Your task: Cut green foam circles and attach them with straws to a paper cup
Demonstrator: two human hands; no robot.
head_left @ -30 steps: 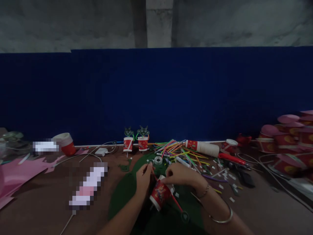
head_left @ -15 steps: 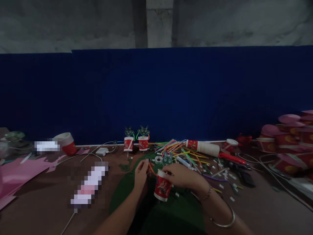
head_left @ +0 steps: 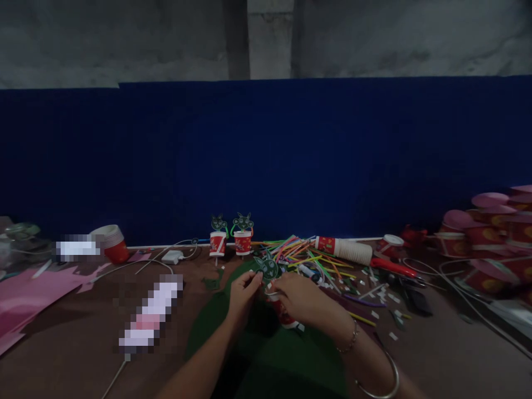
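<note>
In front of me a red paper cup (head_left: 286,315) lies tilted over a dark green sheet (head_left: 307,360). My right hand (head_left: 301,299) is closed round the cup's upper part and hides much of it. Beside the cup's rim, my left hand (head_left: 244,289) pinches at the edge of a green paper animal face (head_left: 266,268) with pointed ears. A bit of orange shows between the two hands; what the left fingertips hold beyond the face is too small to make out. Two finished-looking cup figures (head_left: 243,243) with green faces and bent coloured arms stand farther back.
Colourful straws or sticks (head_left: 299,252) lie heaped behind my right hand, near a lying stack of paper cups (head_left: 353,251). Red-handled scissors (head_left: 393,267) and paper scraps are at right. Pink paper (head_left: 37,288) and a white adapter (head_left: 172,256) sit left.
The cup has tipped over and shifted slightly right, its base swinging right. The green face has come left, against my left fingertips. My left hand has turned toward the cup.
</note>
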